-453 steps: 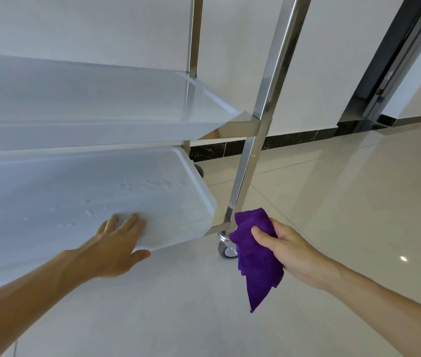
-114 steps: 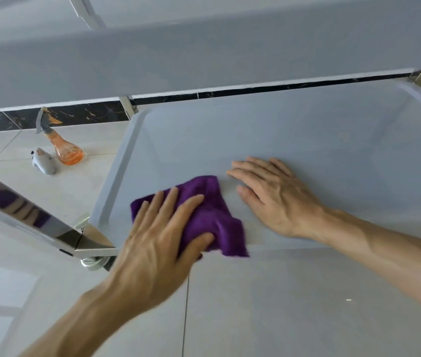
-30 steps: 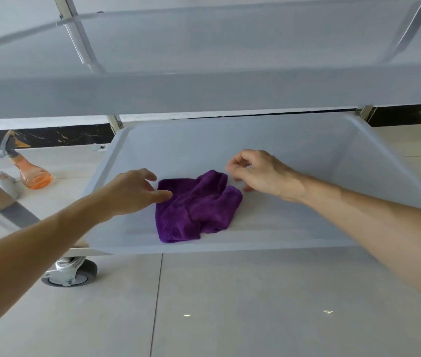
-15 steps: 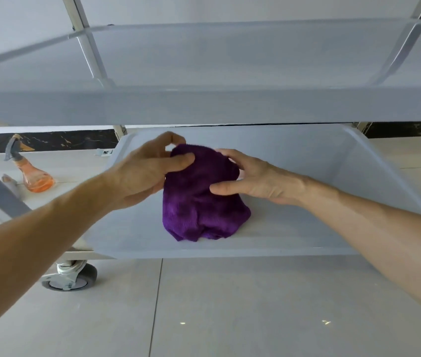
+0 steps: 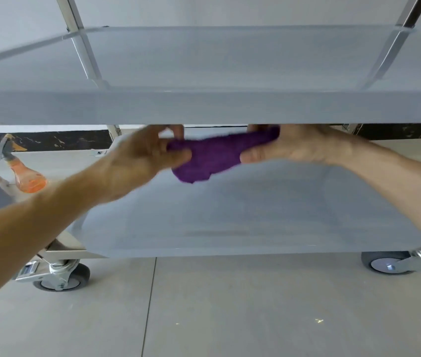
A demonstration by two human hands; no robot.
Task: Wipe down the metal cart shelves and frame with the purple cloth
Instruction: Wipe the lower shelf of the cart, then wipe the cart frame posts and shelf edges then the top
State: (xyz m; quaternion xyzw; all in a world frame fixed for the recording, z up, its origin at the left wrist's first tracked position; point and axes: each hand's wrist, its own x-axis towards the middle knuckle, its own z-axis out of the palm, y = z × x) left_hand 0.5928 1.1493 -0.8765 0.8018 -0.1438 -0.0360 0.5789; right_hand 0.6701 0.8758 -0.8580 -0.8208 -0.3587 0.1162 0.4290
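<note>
Both hands, left hand (image 5: 145, 155) and right hand (image 5: 291, 148), pinch the purple cloth (image 5: 214, 155) above the bottom shelf (image 5: 230, 222); it seems a refolding, next comes wiping.

Orange spray bottle (image 5: 25, 173) upright on the pale tiled floor (image 5: 230, 305) at left, near a dark marbled baseboard (image 5: 49, 140) below a pale wall (image 5: 204, 9)
</note>
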